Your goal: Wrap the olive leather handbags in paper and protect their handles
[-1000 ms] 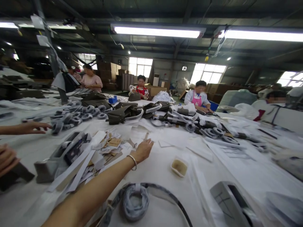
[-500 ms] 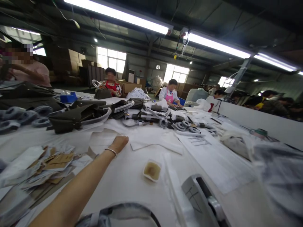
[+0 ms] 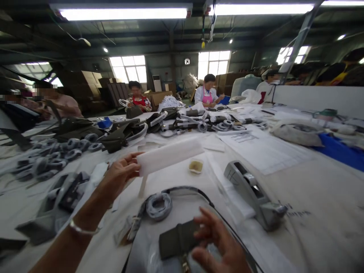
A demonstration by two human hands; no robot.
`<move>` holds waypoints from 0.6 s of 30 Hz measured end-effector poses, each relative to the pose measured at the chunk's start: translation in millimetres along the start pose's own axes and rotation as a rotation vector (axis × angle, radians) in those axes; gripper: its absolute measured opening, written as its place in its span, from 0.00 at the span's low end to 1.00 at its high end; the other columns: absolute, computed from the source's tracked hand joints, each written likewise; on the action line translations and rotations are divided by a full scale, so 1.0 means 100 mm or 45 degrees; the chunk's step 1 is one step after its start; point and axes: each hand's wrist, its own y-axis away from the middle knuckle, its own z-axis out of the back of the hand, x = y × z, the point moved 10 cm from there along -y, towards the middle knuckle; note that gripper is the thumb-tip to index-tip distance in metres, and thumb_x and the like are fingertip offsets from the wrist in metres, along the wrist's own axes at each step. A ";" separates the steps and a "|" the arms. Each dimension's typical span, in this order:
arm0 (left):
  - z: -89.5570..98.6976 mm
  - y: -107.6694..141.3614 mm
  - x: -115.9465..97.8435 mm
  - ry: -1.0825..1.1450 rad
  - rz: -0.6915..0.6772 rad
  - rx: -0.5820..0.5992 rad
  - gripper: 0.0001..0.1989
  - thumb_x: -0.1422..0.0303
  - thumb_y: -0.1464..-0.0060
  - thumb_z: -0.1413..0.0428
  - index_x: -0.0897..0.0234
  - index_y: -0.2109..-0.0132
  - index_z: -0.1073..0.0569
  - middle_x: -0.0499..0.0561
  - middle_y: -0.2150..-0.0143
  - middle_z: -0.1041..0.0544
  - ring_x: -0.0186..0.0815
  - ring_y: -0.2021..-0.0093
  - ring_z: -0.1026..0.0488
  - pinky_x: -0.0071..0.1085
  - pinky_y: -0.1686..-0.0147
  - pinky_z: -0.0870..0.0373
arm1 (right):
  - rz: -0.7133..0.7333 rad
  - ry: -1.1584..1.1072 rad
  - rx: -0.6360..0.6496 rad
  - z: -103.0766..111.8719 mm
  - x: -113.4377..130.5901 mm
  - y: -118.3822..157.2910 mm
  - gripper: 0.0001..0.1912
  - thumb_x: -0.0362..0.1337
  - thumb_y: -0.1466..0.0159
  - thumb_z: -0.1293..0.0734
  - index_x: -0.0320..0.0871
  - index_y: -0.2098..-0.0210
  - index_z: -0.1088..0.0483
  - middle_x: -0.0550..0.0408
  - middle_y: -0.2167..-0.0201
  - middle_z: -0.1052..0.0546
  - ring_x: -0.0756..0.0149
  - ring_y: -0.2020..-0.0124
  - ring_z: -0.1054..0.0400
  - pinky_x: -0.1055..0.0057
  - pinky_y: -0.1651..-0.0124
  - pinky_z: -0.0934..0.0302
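My left hand (image 3: 123,172) pinches the left end of a white paper strip (image 3: 170,153), held over the table. At the bottom centre my right hand (image 3: 217,242) has its fingers spread and slightly curled, over the right side of a dark olive piece (image 3: 176,239) with a metal clasp. Whether it touches the piece cannot be told. Around that piece curves a wrapped dark strap (image 3: 187,189), and a grey wrapped coil (image 3: 159,206) lies beside it. Nothing shows in my right hand.
A grey tape dispenser (image 3: 253,193) stands to the right, and a small yellowish dish (image 3: 195,166) sits near the middle. Another dispenser (image 3: 54,206) and several grey coils (image 3: 42,167) are at left. Dark bags (image 3: 119,136) lie farther back. Several people sit beyond the table.
My left hand has come nearer and now holds the white strip. My right hand has entered at the bottom. The view has levelled and shifted, showing more of the near table.
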 end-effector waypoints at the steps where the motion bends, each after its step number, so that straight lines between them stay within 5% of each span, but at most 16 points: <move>1: -0.01 0.23 0.10 0.026 0.062 0.052 0.31 0.64 0.61 0.37 0.66 0.47 0.27 0.52 0.63 0.21 0.36 0.68 0.25 0.28 0.70 0.28 | -0.091 -0.155 -0.097 0.10 -0.03 -0.01 0.37 0.48 0.41 0.29 0.54 0.36 0.43 0.43 0.45 0.28 0.53 0.57 0.26 0.57 0.58 0.29; 4: -0.06 0.81 0.44 -0.038 0.213 0.229 0.30 0.62 0.59 0.37 0.65 0.46 0.27 0.54 0.62 0.21 0.37 0.68 0.25 0.28 0.71 0.29 | -0.295 -0.572 -0.246 0.28 -0.05 -0.01 0.48 0.53 0.48 0.24 0.48 0.35 0.48 0.40 0.45 0.29 0.55 0.60 0.25 0.62 0.64 0.29; 7: -0.13 1.19 0.62 -0.215 0.272 0.380 0.29 0.59 0.55 0.39 0.65 0.46 0.27 0.54 0.62 0.20 0.39 0.67 0.24 0.31 0.68 0.28 | -0.347 -0.617 -0.199 0.34 0.05 0.01 0.36 0.51 0.45 0.25 0.42 0.43 0.36 0.49 0.59 0.24 0.66 0.72 0.29 0.70 0.72 0.34; 11: -0.31 1.39 0.23 -0.646 -0.094 0.300 0.28 0.58 0.53 0.39 0.59 0.44 0.27 0.56 0.45 0.25 0.50 0.46 0.28 0.42 0.48 0.29 | -0.323 -0.449 -0.125 0.27 0.15 0.04 0.22 0.47 0.44 0.26 0.39 0.57 0.28 0.56 0.69 0.26 0.72 0.78 0.35 0.74 0.76 0.38; 14: -0.82 1.58 -0.09 -0.929 -0.458 0.417 0.31 0.58 0.52 0.38 0.56 0.41 0.30 0.54 0.38 0.30 0.52 0.38 0.35 0.47 0.37 0.41 | -0.316 -0.374 -0.019 0.09 0.25 0.05 0.22 0.48 0.44 0.26 0.40 0.58 0.29 0.60 0.74 0.27 0.71 0.79 0.34 0.74 0.76 0.37; 18: -1.35 1.70 -0.07 -0.980 -0.617 0.600 0.34 0.64 0.46 0.42 0.59 0.34 0.39 0.56 0.38 0.31 0.48 0.41 0.31 0.43 0.40 0.36 | -0.334 -0.309 0.159 0.03 0.36 0.06 0.24 0.51 0.45 0.27 0.39 0.58 0.28 0.59 0.75 0.25 0.71 0.78 0.32 0.72 0.73 0.34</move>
